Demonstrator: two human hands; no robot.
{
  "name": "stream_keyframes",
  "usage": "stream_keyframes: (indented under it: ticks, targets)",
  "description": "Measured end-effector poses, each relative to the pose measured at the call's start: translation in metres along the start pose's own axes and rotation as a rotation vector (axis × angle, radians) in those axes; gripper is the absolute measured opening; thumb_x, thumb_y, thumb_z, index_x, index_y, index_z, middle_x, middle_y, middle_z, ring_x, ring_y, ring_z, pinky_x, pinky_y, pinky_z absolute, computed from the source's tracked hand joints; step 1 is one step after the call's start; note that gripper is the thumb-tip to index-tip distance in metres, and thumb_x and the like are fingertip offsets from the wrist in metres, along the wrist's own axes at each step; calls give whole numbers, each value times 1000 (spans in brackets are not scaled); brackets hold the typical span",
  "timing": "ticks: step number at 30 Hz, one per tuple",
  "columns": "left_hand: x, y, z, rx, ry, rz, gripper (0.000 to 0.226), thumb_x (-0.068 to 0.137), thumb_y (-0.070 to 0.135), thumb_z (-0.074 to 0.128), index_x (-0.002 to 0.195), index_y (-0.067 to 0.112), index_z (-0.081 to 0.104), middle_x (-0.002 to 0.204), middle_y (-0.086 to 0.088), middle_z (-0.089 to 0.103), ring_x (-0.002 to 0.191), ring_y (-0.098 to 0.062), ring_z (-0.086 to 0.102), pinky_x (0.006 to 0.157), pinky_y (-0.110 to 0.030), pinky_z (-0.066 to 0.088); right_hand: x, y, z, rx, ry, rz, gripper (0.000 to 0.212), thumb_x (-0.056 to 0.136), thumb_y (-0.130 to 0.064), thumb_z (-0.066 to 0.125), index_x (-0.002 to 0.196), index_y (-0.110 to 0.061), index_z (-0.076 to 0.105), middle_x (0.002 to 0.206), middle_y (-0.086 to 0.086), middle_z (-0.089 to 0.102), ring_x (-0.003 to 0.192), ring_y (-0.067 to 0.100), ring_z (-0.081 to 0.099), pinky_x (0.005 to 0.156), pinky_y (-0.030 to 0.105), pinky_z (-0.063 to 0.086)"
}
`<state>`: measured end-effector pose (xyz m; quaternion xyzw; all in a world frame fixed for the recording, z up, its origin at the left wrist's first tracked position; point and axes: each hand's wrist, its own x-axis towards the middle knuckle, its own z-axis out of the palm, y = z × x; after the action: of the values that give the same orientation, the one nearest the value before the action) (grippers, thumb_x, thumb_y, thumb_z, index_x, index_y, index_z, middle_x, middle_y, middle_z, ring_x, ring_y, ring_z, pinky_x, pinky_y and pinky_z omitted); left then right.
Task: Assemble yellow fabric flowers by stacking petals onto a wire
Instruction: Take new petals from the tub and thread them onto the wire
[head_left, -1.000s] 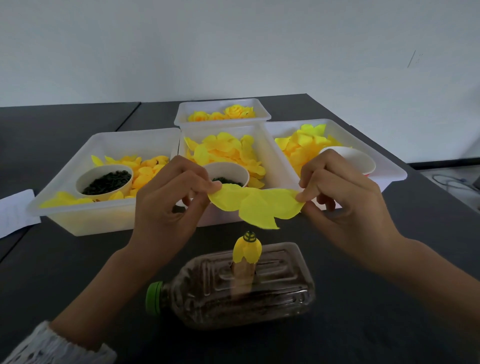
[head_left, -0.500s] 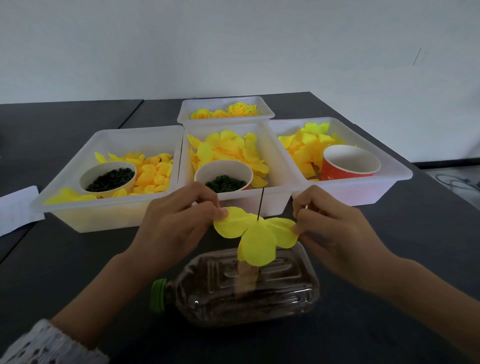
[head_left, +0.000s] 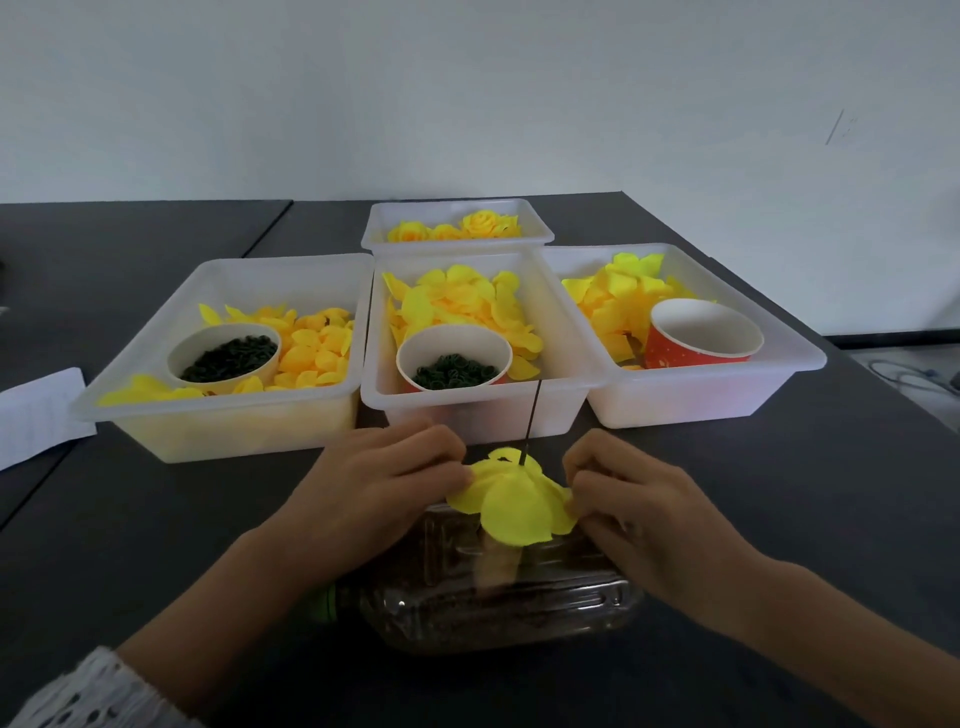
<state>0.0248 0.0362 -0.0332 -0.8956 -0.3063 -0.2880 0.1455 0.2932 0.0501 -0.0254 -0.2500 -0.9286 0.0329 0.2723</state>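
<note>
At the far left edge of the dark table lies a white sheet of paper, and your lace-trimmed sleeve shows in the bottom corner. Next comes the left bin, holding small yellow petals and a cup of dark green rings.

Your left hand comes in from the lower left, fingers curled, pinching the left edge of the yellow petal piece. That petal piece is threaded on the thin dark wire, which stands upright through its middle and rises in front of the middle bin. The petals droop downward around the wire, sitting just above the clear plastic bottle, which lies on its side with its green cap pointing left (the cap is partly hidden by your forearm). What lies under the petals I cannot tell.

The middle bin holds larger yellow petals and a second cup of green rings. Behind it sits a smaller back bin with finished yellow flowers.

Your right hand mirrors the left, its fingers curled and pinching the right edge of the same petal piece, just beside the wire.

Furthest right is the right bin, with bright yellow petals at its back and an empty red paper cup standing upright at its front.
</note>
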Motion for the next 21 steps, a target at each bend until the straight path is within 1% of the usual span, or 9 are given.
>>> stream_keyframes:
  ticks: [4, 7, 10, 13, 14, 16, 18, 19, 21]
  targets:
    - [1, 2, -8, -4, -44, 1, 18, 91, 13, 69, 97, 21, 54, 96, 0, 64, 83, -13, 56, 55, -33, 49, 2, 1, -4, -33, 16, 42, 12, 79, -12, 63, 79, -20, 54, 103, -6, 52, 87, 10, 54, 56, 31, 53]
    - [3, 1, -17, -8, -107, -19, 9, 92, 17, 63, 98, 22, 59, 97, 3, 63, 85, -9, 54, 55, -26, 48, 0, 5, -8, -70, -40, 62, 18, 80, -16, 61, 85, -26, 47, 107, -9, 49, 86, 10, 55, 56, 29, 55]
    - [0, -10, -31, 44, -153, -160, 25, 92, 18, 47, 110, 24, 63, 107, 5, 63, 96, -11, 56, 59, -21, 45, -1, 18, -18, -123, -74, 175, 31, 80, -10, 64, 86, -32, 44, 107, -15, 44, 80, 7, 55, 58, 24, 52]
    - [4, -20, -46, -75, -31, -392, 30, 99, 23, 38, 120, 28, 59, 116, 12, 59, 107, -11, 54, 77, -31, 49, 21, 45, -36, -68, 47, 344, 32, 80, 4, 59, 81, -27, 49, 92, -13, 45, 73, 6, 49, 58, 18, 38]
    - [9, -19, -49, -141, 21, -436, 28, 100, 25, 38, 118, 28, 60, 115, 14, 58, 108, -9, 54, 81, -31, 47, 36, 54, -41, -70, 101, 379, 31, 79, 6, 58, 80, -24, 51, 87, -11, 46, 71, 8, 49, 59, 15, 35]
    - [27, -10, -50, -289, 72, -461, 23, 102, 25, 42, 113, 28, 62, 112, 17, 59, 108, -8, 57, 85, -23, 44, 71, 72, -43, -100, 157, 431, 25, 79, 3, 58, 80, -21, 54, 84, -5, 52, 66, 8, 50, 58, 11, 33]
    - [45, 4, -47, -442, 12, -444, 22, 102, 27, 45, 112, 30, 64, 113, 18, 60, 111, -6, 57, 88, -18, 43, 107, 91, -32, -124, 68, 448, 14, 82, -5, 59, 85, -18, 59, 89, 1, 58, 72, 9, 53, 62, 18, 36]
    - [51, 10, -43, -498, -48, -429, 23, 102, 32, 45, 113, 32, 65, 114, 19, 60, 114, -6, 55, 91, -22, 44, 123, 100, -21, -166, -21, 439, 10, 83, -10, 61, 91, -16, 62, 94, 4, 60, 82, 17, 56, 68, 25, 40]
    - [61, 21, -33, -584, -145, -432, 28, 98, 48, 43, 113, 36, 63, 114, 24, 59, 117, 0, 52, 93, -24, 45, 151, 114, 3, -410, -261, 400, 24, 85, -26, 65, 107, -16, 61, 109, 8, 58, 106, 27, 51, 86, 34, 41]
